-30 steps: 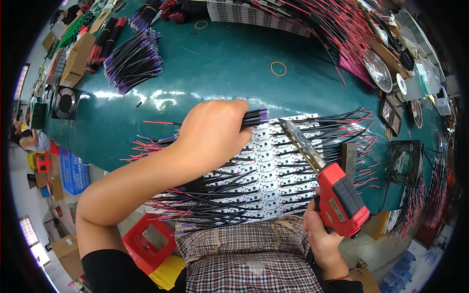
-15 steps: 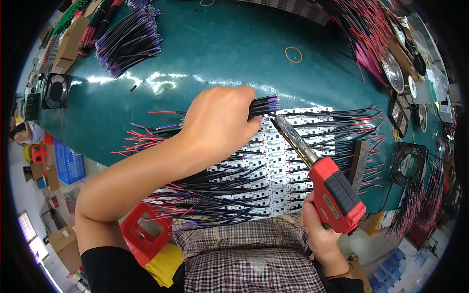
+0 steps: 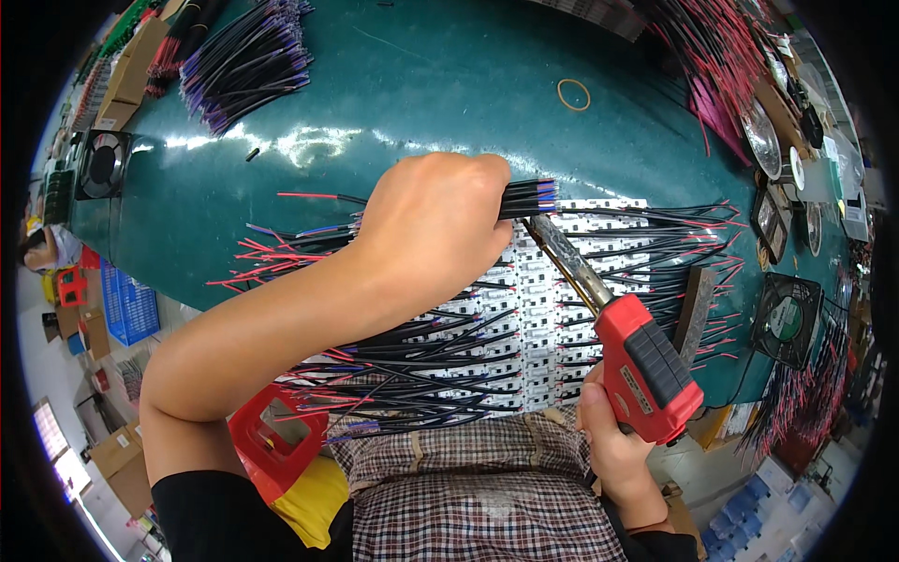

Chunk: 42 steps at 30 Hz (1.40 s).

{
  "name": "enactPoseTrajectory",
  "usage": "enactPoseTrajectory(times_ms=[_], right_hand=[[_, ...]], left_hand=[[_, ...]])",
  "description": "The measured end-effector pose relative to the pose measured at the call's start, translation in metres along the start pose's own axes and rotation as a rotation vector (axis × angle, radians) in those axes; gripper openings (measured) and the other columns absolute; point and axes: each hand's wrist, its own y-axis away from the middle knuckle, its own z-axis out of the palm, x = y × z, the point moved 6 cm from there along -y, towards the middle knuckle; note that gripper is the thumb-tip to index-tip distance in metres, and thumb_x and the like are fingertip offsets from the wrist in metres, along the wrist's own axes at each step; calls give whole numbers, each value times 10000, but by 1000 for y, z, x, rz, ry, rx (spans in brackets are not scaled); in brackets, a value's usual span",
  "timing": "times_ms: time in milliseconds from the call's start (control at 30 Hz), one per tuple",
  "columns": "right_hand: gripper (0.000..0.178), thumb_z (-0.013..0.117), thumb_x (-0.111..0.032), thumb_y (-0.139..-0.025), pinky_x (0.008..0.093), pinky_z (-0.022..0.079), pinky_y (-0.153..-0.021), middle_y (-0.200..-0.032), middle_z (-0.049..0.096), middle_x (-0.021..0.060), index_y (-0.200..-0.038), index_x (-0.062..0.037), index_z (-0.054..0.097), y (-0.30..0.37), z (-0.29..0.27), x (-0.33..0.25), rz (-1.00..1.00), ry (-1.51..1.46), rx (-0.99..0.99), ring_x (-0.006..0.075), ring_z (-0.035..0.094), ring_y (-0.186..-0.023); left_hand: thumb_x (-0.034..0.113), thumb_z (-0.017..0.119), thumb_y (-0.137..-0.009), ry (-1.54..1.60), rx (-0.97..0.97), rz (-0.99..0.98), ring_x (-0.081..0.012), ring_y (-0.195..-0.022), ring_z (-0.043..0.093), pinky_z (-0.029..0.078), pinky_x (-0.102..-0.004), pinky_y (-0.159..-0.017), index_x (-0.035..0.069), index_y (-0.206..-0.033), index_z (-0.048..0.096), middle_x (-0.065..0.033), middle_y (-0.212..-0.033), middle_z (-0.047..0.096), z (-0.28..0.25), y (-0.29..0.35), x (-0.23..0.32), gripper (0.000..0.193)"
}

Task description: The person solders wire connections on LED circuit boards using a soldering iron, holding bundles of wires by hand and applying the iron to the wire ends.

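My left hand is closed around a bundle of short black wires with blue tips, held over the top end of a white circuit board panel. My right hand grips the handle of a red and black soldering gun. The gun's metal tip points up and left, just below the bundle; whether it touches a wire or the board cannot be made out. Rows of black wires with red ends fan out from both sides of the panel. My left fingertips are mostly hidden behind the hand.
A dark flat bar lies across the right-hand wires. Black fans stand at both sides of the green table. A heap of blue-tipped wires lies far left, red wires far right, and a rubber band between.
My left hand and the wire bundle have moved slightly right, so the blue tips now reach past the soldering gun's tip. The whole view has shifted a little.
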Motion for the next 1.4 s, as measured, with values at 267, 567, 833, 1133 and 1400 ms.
enactPoseTrajectory(times_ms=[267, 567, 833, 1133, 1400], right_hand=[[243, 662, -2, -927, 281, 462, -590, -842, 613, 63, -1161, 22, 598, 1, 1, -1, 119, -21, 18, 127, 571, -663], [256, 728, -68, -912, 330, 510, -707, -904, 656, 91, -1139, 15, 647, 5, -3, 5, 191, 66, 14, 181, 640, -796], [232, 711, -74, -931, 323, 498, -686, -908, 647, 63, -1140, 4, 646, 5, -3, 3, 229, -22, 20, 170, 621, -779], [244, 620, -27, -967, 248, 389, -477, -773, 547, 45, -1193, 36, 551, 11, -2, 4, 79, 87, 5, 72, 461, -522], [163, 624, -23, -963, 241, 399, -461, -756, 536, 41, -1103, 25, 557, 11, -1, 7, 63, 87, 18, 73, 470, -528]], left_hand=[[153, 754, -778, -5, 0, 13, -417, -718, 657, 516, -499, -662, -5, -797, 616, -211, -713, 657, 1, 0, 3, 211], [154, 759, -769, -13, -1, 17, -416, -714, 660, 519, -499, -663, -8, -797, 622, -212, -706, 657, 1, 1, 5, 214], [136, 754, -765, -14, 7, 24, -413, -705, 658, 520, -495, -656, -10, -777, 607, -208, -697, 654, 1, 1, 6, 208], [138, 757, -770, -20, 1, 13, -413, -712, 662, 525, -490, -669, -10, -782, 617, -203, -709, 662, 2, 0, 4, 205], [157, 742, -805, 49, -84, -56, -378, -709, 678, 529, -452, -668, -18, -858, 685, -195, -744, 683, -1, -8, -6, 191]])
